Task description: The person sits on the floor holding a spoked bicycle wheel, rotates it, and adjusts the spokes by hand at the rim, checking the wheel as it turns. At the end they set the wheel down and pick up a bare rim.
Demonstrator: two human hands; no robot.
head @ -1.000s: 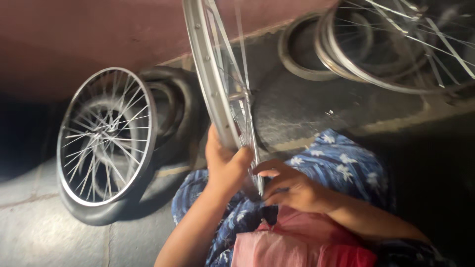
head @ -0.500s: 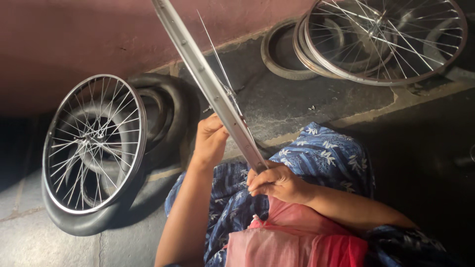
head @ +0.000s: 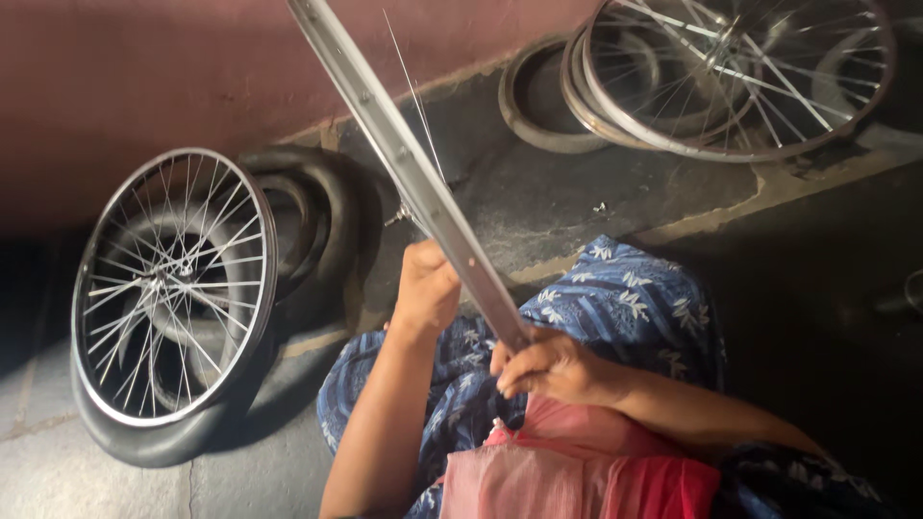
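Both hands grip rim (head: 404,163) (edge-on), btw. them

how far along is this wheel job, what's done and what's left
Done, by the look of it: a fully spoked wheel leans on tyres at the wall, and another laced wheel lies further off. In hand: both the left hand and right hand hold a bare rim with only a few loose spokes. Left: most of its spokes are apparently unfitted.
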